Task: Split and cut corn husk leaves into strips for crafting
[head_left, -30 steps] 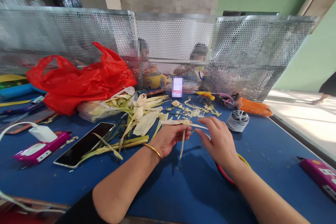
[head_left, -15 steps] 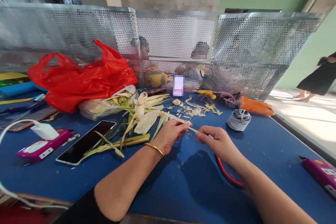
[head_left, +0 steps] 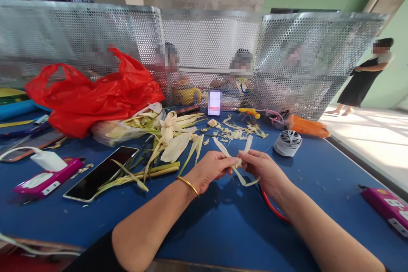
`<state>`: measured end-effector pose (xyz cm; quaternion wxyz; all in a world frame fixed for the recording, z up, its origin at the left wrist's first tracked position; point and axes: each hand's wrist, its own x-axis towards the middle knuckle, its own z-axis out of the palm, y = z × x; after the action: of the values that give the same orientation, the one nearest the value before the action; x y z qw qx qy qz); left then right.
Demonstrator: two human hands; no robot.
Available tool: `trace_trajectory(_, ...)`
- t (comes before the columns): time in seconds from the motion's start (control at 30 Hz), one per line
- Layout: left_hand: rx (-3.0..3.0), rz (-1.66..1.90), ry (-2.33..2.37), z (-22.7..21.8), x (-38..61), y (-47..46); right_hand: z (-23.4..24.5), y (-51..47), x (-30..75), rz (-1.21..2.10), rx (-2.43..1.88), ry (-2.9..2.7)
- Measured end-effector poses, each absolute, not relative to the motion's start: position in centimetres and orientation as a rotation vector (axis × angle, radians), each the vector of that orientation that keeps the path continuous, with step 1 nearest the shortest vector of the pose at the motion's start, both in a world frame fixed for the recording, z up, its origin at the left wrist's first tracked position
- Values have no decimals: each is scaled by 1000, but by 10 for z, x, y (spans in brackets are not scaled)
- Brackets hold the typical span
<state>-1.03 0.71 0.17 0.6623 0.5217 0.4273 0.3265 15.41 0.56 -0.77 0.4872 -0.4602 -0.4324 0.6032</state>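
Note:
Between both hands is a pale strip of corn husk (head_left: 222,146), its ends crossed and a loop hanging below the fingers. My left hand (head_left: 212,169), with a gold bangle at the wrist, pinches the strip near the crossing. Close beside it, my right hand (head_left: 259,168) pinches the strip from the other side. Past the left hand lies a pile of dried corn husks (head_left: 174,146), and small husk scraps (head_left: 237,129) are scattered beyond the fingers. Part of a red cord or handle (head_left: 272,209) shows beneath my right hand; the rest is hidden.
On the blue table (head_left: 204,229) lie a dark phone (head_left: 102,174), purple power strips (head_left: 52,176), a red plastic bag (head_left: 102,97) and a ball of grey yarn (head_left: 287,143). A perforated metal screen (head_left: 210,36) runs along the back, with people behind it. Another person (head_left: 360,76) stands at right.
The strip was stretched fairly straight between my hands; now it is crossed and looped. My hands have come closer together. The person at right shows more fully.

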Motion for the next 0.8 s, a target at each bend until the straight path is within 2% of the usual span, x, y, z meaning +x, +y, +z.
trace_trajectory(0.17,1250,642,965,3,-11,6,-8,8,158,1012,-1239,-1247)
trace_trajectory(0.33,1311,616,962,4,-11,2,6,8,167,226,-1305,-1454)
trace_trajectory(0.4,1360,603,928,2,-10,1,9,4,165,302,-1286,-1696)
trace_trajectory(0.47,1396,583,890,-1,-8,-1,9,0,160,687,-1270,-1825)
trace_trajectory(0.53,1398,558,869,-3,-7,-2,4,-4,154,1084,-1256,-1730)
trace_trajectory(0.6,1368,540,863,-4,-6,-2,0,-5,149,1248,-1232,-1541)
trace_trajectory(0.8,1346,521,836,-1,-6,-5,-2,-5,148,842,-1242,-1491)
